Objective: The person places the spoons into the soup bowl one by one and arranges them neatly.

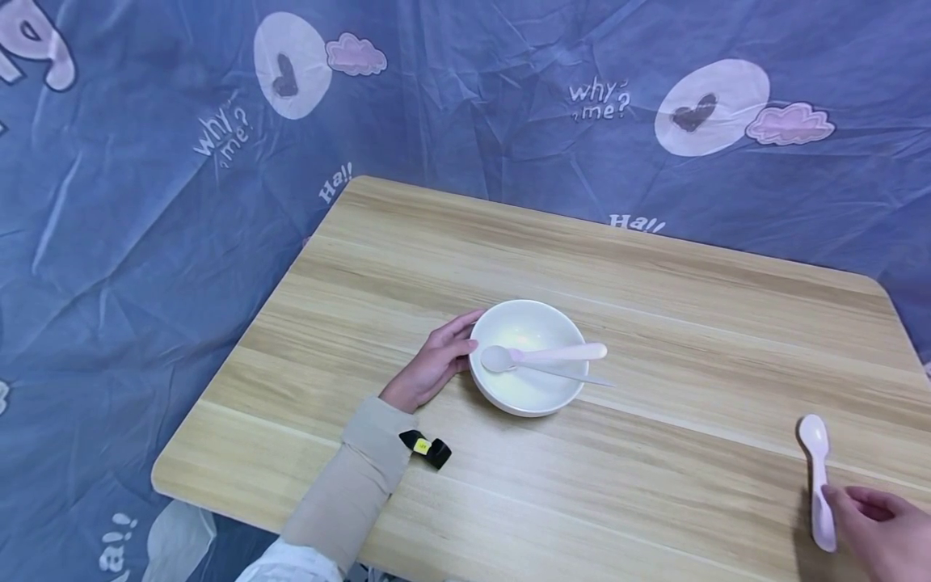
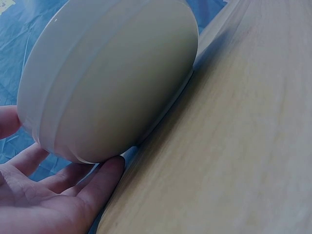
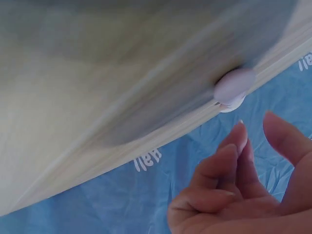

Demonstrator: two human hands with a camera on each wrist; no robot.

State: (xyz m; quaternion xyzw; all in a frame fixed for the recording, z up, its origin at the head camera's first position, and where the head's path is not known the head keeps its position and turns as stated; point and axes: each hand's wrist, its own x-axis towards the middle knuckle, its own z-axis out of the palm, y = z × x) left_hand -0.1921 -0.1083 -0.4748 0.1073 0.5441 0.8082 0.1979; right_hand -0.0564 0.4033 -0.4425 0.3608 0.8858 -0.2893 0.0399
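A white bowl (image 1: pixel 527 396) stands on the wooden table, and my left hand (image 1: pixel 435 360) holds its left side. The left thumb is at the rim, while the other fingers lie along the outside and low near the base in the left wrist view. Inside the bowl rests a spoon with a pale pink handle (image 1: pixel 560 353); a thin white handle (image 1: pixel 575 375) lies beside it, both sticking out over the right rim. At the right, another pale pink spoon (image 1: pixel 819 477) lies on the table. My right hand (image 1: pixel 883 521) is at its handle, thumb and fingers apart in the right wrist view.
The light wooden tabletop (image 1: pixel 655 323) has rounded corners. A blue printed cloth (image 1: pixel 473 97) hangs behind it and at the left. A small black piece with a yellow label (image 1: pixel 425 449) sits beside the left sleeve (image 1: pixel 364 461).
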